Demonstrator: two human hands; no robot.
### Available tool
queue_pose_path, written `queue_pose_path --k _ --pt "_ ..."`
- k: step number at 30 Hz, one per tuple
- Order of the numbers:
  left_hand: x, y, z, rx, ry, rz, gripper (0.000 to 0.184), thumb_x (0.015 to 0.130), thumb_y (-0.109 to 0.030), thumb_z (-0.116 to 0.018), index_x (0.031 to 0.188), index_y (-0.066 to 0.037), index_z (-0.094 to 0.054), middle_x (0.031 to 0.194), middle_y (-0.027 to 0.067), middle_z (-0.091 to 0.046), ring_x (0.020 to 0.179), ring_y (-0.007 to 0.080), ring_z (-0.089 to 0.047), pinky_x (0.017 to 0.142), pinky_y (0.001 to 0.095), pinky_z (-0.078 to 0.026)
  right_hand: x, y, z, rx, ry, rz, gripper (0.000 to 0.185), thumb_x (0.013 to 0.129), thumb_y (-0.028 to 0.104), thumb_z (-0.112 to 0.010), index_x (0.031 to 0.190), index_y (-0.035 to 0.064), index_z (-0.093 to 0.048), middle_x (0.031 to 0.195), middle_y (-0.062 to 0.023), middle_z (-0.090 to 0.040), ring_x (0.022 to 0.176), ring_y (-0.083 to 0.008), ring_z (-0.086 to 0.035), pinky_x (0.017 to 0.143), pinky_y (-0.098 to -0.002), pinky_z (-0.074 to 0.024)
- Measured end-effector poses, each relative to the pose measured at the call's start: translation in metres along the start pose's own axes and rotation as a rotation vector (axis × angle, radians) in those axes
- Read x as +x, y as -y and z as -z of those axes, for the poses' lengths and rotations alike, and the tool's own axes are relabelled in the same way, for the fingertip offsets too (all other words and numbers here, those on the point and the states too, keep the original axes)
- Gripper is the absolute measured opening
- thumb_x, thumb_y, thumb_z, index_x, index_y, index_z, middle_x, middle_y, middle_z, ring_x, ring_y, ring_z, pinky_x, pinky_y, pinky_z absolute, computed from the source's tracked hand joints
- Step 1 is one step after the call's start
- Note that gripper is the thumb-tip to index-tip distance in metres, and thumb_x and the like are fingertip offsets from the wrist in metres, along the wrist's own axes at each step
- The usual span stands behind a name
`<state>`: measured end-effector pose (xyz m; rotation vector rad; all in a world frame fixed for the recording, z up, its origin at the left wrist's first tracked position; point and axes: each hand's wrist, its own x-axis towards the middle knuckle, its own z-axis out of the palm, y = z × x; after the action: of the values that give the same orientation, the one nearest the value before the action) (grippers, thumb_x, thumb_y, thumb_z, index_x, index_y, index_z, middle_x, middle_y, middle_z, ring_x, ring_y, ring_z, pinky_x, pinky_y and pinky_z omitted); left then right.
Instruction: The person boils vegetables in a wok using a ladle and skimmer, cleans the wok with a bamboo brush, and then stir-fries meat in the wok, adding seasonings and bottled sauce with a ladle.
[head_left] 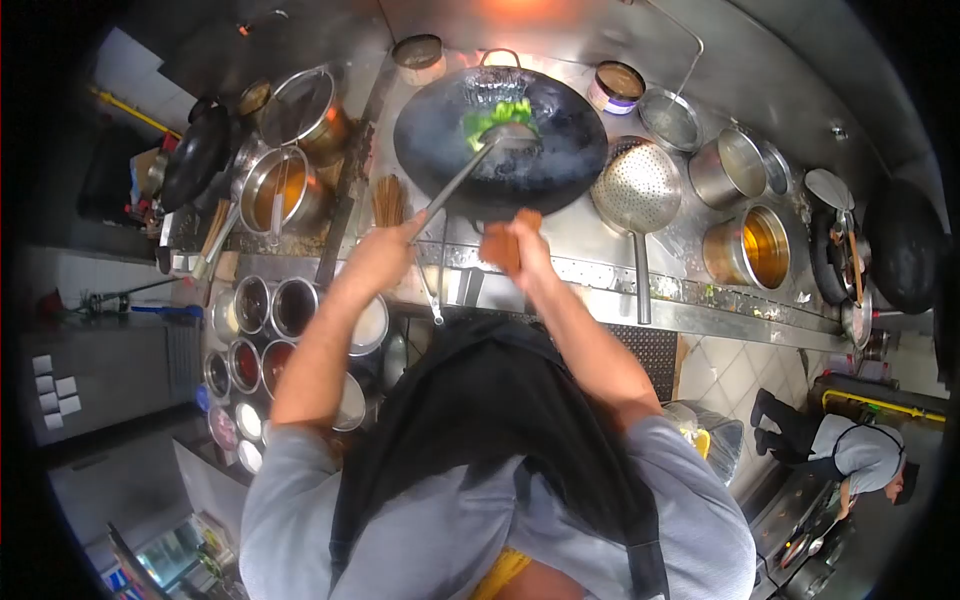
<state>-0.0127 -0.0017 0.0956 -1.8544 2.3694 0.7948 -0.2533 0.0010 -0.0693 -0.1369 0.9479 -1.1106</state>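
A large black wok sits on the stove, with chopped green vegetables near its far side. My left hand is closed around the handle of a long metal ladle. Its bowl is over the wok, beside the greens. My right hand is shut on a folded orange-brown cloth at the wok's near rim. The cloth and fingers hide whether a wok handle is gripped there. Steam hazes the wok's inside.
Right of the wok lie a perforated strainer and metal pots. At left stand a pot of orange liquid, a bamboo brush and several seasoning containers. Another person works at a stove on the far right.
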Motion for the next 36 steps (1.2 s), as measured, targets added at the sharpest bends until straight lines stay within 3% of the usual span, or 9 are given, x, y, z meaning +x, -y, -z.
queue_pose_path --k 5,9,17,20,23,25,27,31,36 --pt "-0.049 -0.001 0.005 -0.087 -0.110 -0.058 0.065 0.089 -0.016 -0.067 0.150 -0.026 -0.046 0.092 0.0265 -0.068 0.092 0.0457 -0.066 0.083 0.0506 -0.052 -0.052 -0.050 0.070 -0.127 0.141 0.086 0.038 0.091 0.024 -0.054 0.120 0.0019 -0.062 0.108 -0.0139 -0.066 0.095 -0.0284 -0.066 0.080 -0.0454 -0.0568" --pt "-0.093 -0.018 0.075 -0.065 0.124 0.098 0.064 0.087 -0.009 -0.069 0.146 -0.024 -0.051 0.102 0.0254 -0.068 0.095 0.0440 -0.066 0.084 0.0454 -0.053 -0.058 0.028 -0.007 -0.047 -0.075 -0.010 0.035 0.090 0.025 -0.055 0.115 0.0007 -0.062 0.103 -0.0142 -0.067 0.087 -0.0284 -0.067 0.070 -0.0424 -0.0570" --pt "-0.050 0.005 0.044 0.076 0.041 -0.093 0.058 0.091 -0.017 -0.065 0.147 -0.021 -0.049 0.102 0.0272 -0.068 0.096 0.0454 -0.065 0.086 0.0508 -0.051 0.015 0.043 -0.022 -0.106 -0.135 -0.021 0.031 0.090 0.026 -0.053 0.108 0.0019 -0.063 0.101 -0.0145 -0.069 0.088 -0.0282 -0.069 0.056 -0.0406 -0.0542" --pt "-0.019 0.010 -0.005 0.063 -0.046 -0.008 0.058 0.091 -0.020 -0.062 0.148 -0.021 -0.049 0.100 0.0268 -0.068 0.093 0.0454 -0.065 0.084 0.0516 -0.051 -0.010 0.004 0.005 -0.016 0.008 0.045 0.036 0.093 0.022 -0.054 0.119 -0.0023 -0.059 0.110 -0.0168 -0.066 0.097 -0.0329 -0.068 0.085 -0.0502 -0.0598" --pt "-0.042 -0.001 -0.013 -0.021 -0.097 0.033 0.060 0.091 -0.020 -0.063 0.149 -0.023 -0.047 0.099 0.0273 -0.068 0.093 0.0456 -0.065 0.085 0.0516 -0.051 -0.026 -0.059 0.085 -0.305 0.094 0.159 0.041 0.093 0.022 -0.052 0.128 0.0008 -0.056 0.116 -0.0154 -0.064 0.101 -0.0298 -0.066 0.083 -0.0487 -0.0578" --pt "-0.067 0.005 -0.003 -0.067 -0.121 -0.019 0.062 0.090 -0.016 -0.066 0.149 -0.024 -0.047 0.096 0.0269 -0.068 0.092 0.0452 -0.066 0.083 0.0498 -0.052 -0.032 -0.069 0.097 -0.174 0.112 0.118 0.043 0.092 0.022 -0.052 0.129 0.0007 -0.056 0.113 -0.0139 -0.065 0.098 -0.0284 -0.066 0.085 -0.0474 -0.0572" --pt "-0.096 -0.002 0.034 -0.076 -0.024 0.008 0.063 0.089 -0.012 -0.068 0.148 -0.022 -0.049 0.096 0.0276 -0.068 0.092 0.0450 -0.066 0.081 0.0471 -0.053 -0.057 -0.015 0.045 -0.086 0.048 -0.014 0.042 0.090 0.022 -0.053 0.125 -0.0007 -0.057 0.109 -0.0145 -0.066 0.098 -0.0295 -0.066 0.085 -0.0476 -0.0570" --pt "-0.097 -0.005 0.065 0.039 0.088 -0.039 0.062 0.088 -0.013 -0.068 0.147 -0.018 -0.049 0.091 0.0256 -0.069 0.088 0.0449 -0.067 0.080 0.0483 -0.052 -0.032 0.058 -0.028 -0.072 -0.139 -0.030 0.031 0.087 0.024 -0.057 0.106 0.0012 -0.065 0.096 -0.0111 -0.071 0.087 -0.0248 -0.070 0.063 -0.0378 -0.0553" --pt "-0.032 0.003 -0.002 0.080 -0.037 -0.086 0.061 0.090 -0.018 -0.066 0.149 -0.017 -0.047 0.095 0.0258 -0.069 0.089 0.0464 -0.065 0.081 0.0521 -0.051 0.003 0.005 0.015 -0.074 -0.014 0.088 0.031 0.091 0.021 -0.053 0.112 -0.0003 -0.063 0.107 -0.0157 -0.068 0.090 -0.0303 -0.069 0.074 -0.0417 -0.0597"
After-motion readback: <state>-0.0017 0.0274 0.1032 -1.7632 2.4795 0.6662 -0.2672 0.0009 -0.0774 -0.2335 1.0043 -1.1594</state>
